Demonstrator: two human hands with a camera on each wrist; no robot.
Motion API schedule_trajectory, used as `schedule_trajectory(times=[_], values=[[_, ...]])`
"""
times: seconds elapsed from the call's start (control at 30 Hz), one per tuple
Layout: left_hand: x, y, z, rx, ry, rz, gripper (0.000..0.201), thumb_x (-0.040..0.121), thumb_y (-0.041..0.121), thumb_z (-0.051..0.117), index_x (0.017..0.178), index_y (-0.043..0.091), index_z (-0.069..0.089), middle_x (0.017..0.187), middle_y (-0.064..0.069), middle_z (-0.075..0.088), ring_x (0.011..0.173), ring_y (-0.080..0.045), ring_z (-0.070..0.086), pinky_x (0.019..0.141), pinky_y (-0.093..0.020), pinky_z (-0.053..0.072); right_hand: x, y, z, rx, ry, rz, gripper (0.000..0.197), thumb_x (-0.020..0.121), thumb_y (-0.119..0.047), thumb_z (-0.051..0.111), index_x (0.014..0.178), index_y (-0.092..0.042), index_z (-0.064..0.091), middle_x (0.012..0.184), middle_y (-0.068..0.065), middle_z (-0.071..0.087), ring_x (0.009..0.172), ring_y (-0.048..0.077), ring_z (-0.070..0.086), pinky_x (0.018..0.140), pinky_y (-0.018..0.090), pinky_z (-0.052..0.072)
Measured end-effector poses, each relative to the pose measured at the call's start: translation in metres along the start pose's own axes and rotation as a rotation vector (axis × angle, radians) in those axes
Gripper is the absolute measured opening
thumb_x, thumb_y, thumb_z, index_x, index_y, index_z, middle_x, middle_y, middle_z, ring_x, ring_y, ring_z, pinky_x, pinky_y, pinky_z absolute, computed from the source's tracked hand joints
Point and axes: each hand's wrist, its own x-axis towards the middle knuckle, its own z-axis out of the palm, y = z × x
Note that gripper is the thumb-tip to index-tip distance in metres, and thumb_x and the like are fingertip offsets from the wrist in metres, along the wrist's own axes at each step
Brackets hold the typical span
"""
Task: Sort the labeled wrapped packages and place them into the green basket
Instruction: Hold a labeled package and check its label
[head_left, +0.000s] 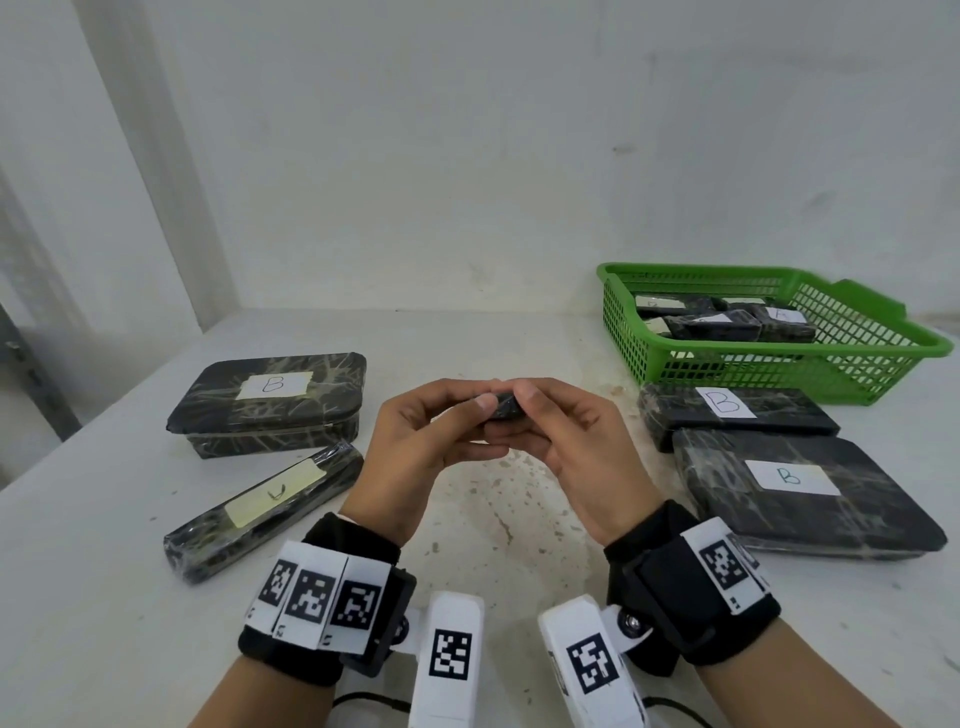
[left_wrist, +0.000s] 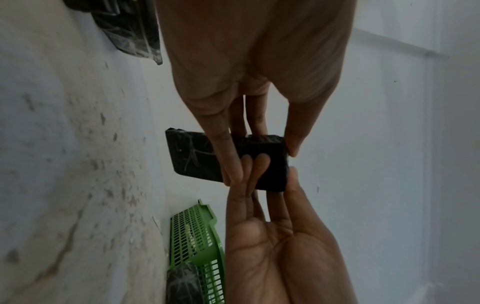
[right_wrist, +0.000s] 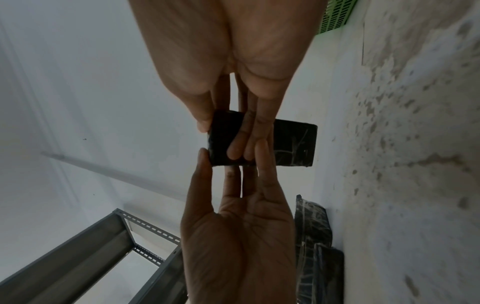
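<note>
Above the middle of the table, both hands hold one small black wrapped package (head_left: 506, 408). My left hand (head_left: 480, 422) pinches its left end between thumb and fingers, and my right hand (head_left: 521, 423) pinches the right end the same way. No label shows on it. The left wrist view shows the package (left_wrist: 192, 158) edge-on, with the left hand (left_wrist: 262, 162) above and the right hand (left_wrist: 272, 246) below. In the right wrist view the package (right_wrist: 293, 142) sits between the right hand (right_wrist: 221, 138) and the left hand (right_wrist: 233, 236). The green basket (head_left: 883, 358) stands at the back right with several packages in it, one labelled A (head_left: 779, 316).
On the left lie a large package labelled B (head_left: 270, 400) and a long package with a yellow label (head_left: 265, 512). On the right, in front of the basket, lie two more B packages (head_left: 737, 415) (head_left: 800, 491). A white wall backs the table. A grey metal rack (right_wrist: 78, 257) stands to the left.
</note>
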Motion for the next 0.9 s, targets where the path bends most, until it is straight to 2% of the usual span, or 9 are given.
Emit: schedule_trajectory(times=[0.17,0.27,0.37,0.5,0.63,0.77,0.83,0.9], values=[[-0.0009,-0.0010,0.0021,-0.006,-0.010,0.015,0.035,0.082,0.021,0.068,0.111,0.000,0.071,0.112,-0.022,0.070,0.095,-0.030,0.070,0.073,-0.028,0.058,-0.0001,-0.0007,-0.0004,-0.006,0.034,-0.032,0.035,0.087,-0.029,0.059,0.104,0.000,0.072,0.098,0.019,0.072,0.084,0.028,0.071,0.079,0.032,0.056],[-0.0006,-0.0004,0.0006,-0.004,0.013,0.020,0.030,0.081,0.017,0.067,0.106,0.001,0.073,0.106,-0.022,0.072,0.089,-0.027,0.071,0.070,-0.027,0.058,-0.0007,0.0006,0.0012,-0.011,0.021,-0.022,0.039,0.085,-0.035,0.064,0.104,-0.002,0.072,0.099,0.019,0.072,0.088,0.029,0.071,0.082,0.033,0.056],[-0.0007,-0.0008,0.0020,-0.002,0.018,0.016,0.028,0.080,0.017,0.068,0.103,0.003,0.074,0.102,-0.020,0.073,0.087,-0.027,0.072,0.070,-0.027,0.058,-0.0002,0.0001,-0.0001,-0.031,0.036,-0.021,0.039,0.082,-0.032,0.066,0.103,0.000,0.071,0.096,0.019,0.073,0.086,0.031,0.072,0.081,0.034,0.056],[-0.0012,0.0003,0.0027,0.020,-0.001,0.015,0.037,0.077,0.027,0.074,0.106,0.004,0.074,0.105,-0.019,0.072,0.091,-0.028,0.071,0.073,-0.028,0.057,-0.0003,-0.0009,-0.0001,-0.033,0.031,-0.030,0.037,0.081,-0.033,0.064,0.100,-0.002,0.072,0.095,0.016,0.073,0.084,0.029,0.071,0.080,0.033,0.056],[-0.0007,0.0004,0.0016,0.016,0.026,0.014,0.028,0.081,0.016,0.067,0.104,0.002,0.074,0.104,-0.019,0.073,0.087,-0.028,0.071,0.070,-0.028,0.058,-0.0012,-0.0006,0.0027,-0.034,0.024,-0.008,0.044,0.081,-0.038,0.063,0.101,0.000,0.072,0.097,0.018,0.073,0.086,0.029,0.071,0.081,0.033,0.056],[-0.0015,-0.0004,0.0035,0.036,0.013,0.025,0.028,0.079,0.018,0.070,0.103,0.003,0.073,0.112,-0.017,0.071,0.089,-0.025,0.071,0.070,-0.028,0.057,-0.0009,-0.0030,0.0014,-0.069,0.050,-0.025,0.041,0.079,-0.032,0.067,0.102,0.002,0.070,0.095,0.019,0.073,0.081,0.029,0.071,0.081,0.037,0.057],[-0.0022,0.0010,0.0052,0.024,0.010,0.013,0.042,0.074,0.028,0.075,0.110,0.007,0.071,0.120,-0.014,0.068,0.095,-0.024,0.071,0.071,-0.029,0.058,-0.0013,-0.0032,0.0022,-0.060,0.056,-0.023,0.039,0.081,-0.029,0.066,0.102,0.003,0.070,0.096,0.018,0.073,0.081,0.027,0.071,0.081,0.036,0.057],[-0.0011,0.0017,0.0048,-0.005,0.055,-0.020,0.067,0.068,0.043,0.074,0.128,0.014,0.060,0.130,-0.012,0.061,0.102,-0.023,0.071,0.072,-0.030,0.058,-0.0017,-0.0025,0.0032,-0.046,0.059,-0.006,0.027,0.086,-0.019,0.065,0.104,0.001,0.069,0.101,0.016,0.073,0.087,0.027,0.072,0.084,0.037,0.057]])
